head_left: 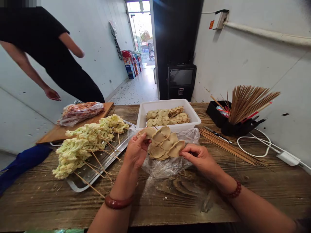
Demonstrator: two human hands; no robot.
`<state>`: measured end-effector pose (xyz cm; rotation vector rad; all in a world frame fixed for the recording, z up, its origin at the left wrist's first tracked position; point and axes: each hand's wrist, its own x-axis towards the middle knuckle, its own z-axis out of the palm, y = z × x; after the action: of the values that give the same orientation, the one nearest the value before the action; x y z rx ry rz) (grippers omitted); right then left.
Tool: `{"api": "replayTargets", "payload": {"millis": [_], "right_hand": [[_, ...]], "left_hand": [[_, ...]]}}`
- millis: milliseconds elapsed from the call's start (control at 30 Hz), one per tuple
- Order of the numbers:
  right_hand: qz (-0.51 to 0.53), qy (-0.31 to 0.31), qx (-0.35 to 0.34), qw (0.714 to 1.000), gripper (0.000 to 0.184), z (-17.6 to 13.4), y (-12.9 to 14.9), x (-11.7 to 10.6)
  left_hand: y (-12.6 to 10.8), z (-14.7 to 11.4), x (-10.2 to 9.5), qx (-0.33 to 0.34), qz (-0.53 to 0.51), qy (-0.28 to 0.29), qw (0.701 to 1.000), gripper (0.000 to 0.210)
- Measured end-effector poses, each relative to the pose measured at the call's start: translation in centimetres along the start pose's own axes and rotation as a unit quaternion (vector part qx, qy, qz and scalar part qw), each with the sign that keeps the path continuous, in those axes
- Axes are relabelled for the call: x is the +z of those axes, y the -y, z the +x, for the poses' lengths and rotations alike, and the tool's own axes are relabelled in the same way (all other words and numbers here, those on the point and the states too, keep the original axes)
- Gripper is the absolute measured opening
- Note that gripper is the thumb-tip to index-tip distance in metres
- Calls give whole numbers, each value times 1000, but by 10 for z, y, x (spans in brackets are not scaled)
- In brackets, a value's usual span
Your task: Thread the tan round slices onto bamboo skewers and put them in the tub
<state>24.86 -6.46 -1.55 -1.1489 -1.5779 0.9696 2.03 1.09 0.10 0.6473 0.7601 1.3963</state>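
The fingers of the left hand hold a round beige slice; those of the right hand are narrow at the edge of another slice, and whether they grip it cannot be told. Bare room of the desk extends to its near edge, the wood grained. Thin, curled slices lie over crinkled clear plastic, near a smooth white tub.
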Motion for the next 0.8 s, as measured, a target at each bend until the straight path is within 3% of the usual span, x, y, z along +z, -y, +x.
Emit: {"api": "replayTargets", "payload": {"millis": [233, 800], "right_hand": [[-11, 43, -22, 999, 20, -4, -1, 8], [-45, 45, -18, 998, 19, -9, -4, 16]], "left_hand": [[-3, 0, 0, 1, -30, -17, 999, 18], [3, 2, -1, 54, -29, -18, 998, 22]]}}
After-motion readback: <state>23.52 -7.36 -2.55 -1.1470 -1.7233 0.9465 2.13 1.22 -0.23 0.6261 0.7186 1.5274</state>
